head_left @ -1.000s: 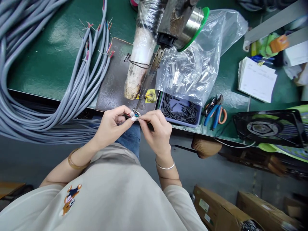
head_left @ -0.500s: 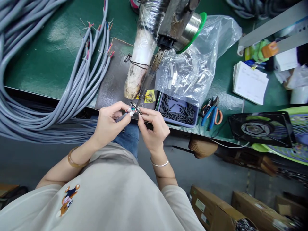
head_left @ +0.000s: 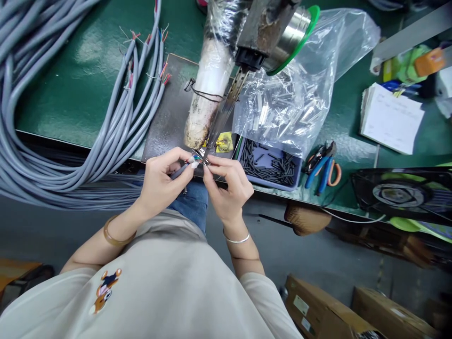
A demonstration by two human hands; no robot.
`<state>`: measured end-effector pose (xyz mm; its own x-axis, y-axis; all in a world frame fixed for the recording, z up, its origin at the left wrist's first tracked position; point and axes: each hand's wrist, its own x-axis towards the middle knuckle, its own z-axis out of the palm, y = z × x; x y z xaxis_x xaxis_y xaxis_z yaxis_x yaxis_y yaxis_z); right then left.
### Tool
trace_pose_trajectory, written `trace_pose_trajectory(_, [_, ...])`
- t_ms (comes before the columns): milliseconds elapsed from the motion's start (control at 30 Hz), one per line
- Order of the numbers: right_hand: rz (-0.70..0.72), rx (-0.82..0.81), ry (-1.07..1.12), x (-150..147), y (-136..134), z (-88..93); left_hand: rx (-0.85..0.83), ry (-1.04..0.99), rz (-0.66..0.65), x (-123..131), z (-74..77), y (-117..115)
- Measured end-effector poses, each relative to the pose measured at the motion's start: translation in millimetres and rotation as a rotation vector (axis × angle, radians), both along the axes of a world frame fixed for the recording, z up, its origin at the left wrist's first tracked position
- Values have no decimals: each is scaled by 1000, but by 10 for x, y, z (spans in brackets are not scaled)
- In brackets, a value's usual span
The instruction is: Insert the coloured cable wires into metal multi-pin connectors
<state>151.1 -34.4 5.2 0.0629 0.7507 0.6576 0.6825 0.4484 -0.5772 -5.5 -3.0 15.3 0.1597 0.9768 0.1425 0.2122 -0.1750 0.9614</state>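
Note:
Thumb and fingers of my left hand (head_left: pixel 165 174) pinch the stripped end of a grey cable (head_left: pixel 179 172), its thin coloured wires fanning out at the fingertips. My right hand (head_left: pixel 228 186) pinches a small pin connector (head_left: pixel 200 153), dark with a row of metal pins. The wires meet the connector between my two hands. Directly over this spot reaches the tip of a soldering iron (head_left: pixel 226 106), fixed in a stand; whether it touches the pins is too small to tell. A white wrapped tube (head_left: pixel 206 89) with a scorched end stands just behind.
Grey cables (head_left: pixel 116 117) with bared ends lie at the left. A purple tray (head_left: pixel 293 186) of short black tubes sits right of my hands, partly under a clear plastic bag (head_left: pixel 314 89). Beyond are pliers (head_left: pixel 323 172), a fan (head_left: pixel 399 194), a paper stack (head_left: pixel 391 117) and a solder spool (head_left: pixel 289 37).
The view has shifted slightly, so the bench things sit a little further right. The connector has turned a little under the iron's tip; both hands keep their holds.

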Motion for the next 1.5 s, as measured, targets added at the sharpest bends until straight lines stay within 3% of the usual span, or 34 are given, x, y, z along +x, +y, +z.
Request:
trace_pose_trajectory(233, [-12, 51, -62, -14, -1, 48, 58, 13, -6, -13, 47, -3])
trace_pose_trajectory(467, [9, 73, -220, 9, -59, 7, -37, 21, -64, -50, -13, -1])
trace_pose_trajectory(567, [29, 46, -179, 35, -90, 8, -40, 39, -75, -48, -9, -12])
trace_pose_trajectory(667, [3, -96, -8, 84, -108, 58, -1, 56, -142, -38, 33, -44])
trace_pose_trajectory(800, [73, -437, 169, 167, -101, 176, 65, 33, -303, -40, 58, -133])
trace_pose_trajectory(900, [161, -496, 217, 190, -115, 251, -113, -113, -277, -69, 31, -189])
trace_pose_trajectory(1067, [186, -354, 208, 132, -230, 287, -544, -424, -287, -165, 1, -173])
trace_pose_trajectory(1167, [139, -452, 250, 99, -284, 295, -595, -467, -328, -210, 33, -167])
trace_pose_trajectory(1267, [178, -587, 285, 86, -289, 325, -577, -473, -336, -222, 64, -197])
trace_pose_trajectory(1367, [225, -482, 221, 76, -287, 362, -599, -512, -362, -235, 53, -214])
trace_pose_trajectory(1500, [269, -28, -104, 67, -340, 329, -702, -662, -477, -306, 31, -161])
